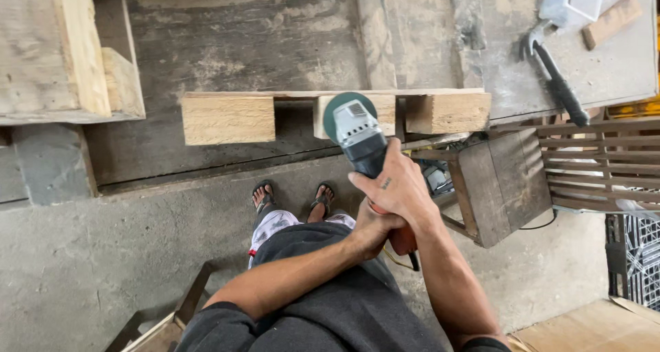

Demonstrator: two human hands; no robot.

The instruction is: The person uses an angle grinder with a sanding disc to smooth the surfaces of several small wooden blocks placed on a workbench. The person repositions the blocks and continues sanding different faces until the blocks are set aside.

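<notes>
An angle grinder (357, 135) with a grey head and a round green disc is pressed against the middle block of a wooden pallet piece (227, 118) that lies at the workbench edge. My right hand (399, 187) grips the grinder's dark body from above. Just behind it, my left hand (371, 232) wraps the orange rear handle. The pallet piece shows three pale wood blocks under a thin top board.
A claw hammer (560, 84) and a small wood offcut (612, 20) lie on the bench (426, 42) at the right. A wooden stool (498, 183) and slatted frame (605, 163) stand right of me. Another pallet block (65, 49) sits at upper left. My sandalled feet (292, 201) stand on concrete.
</notes>
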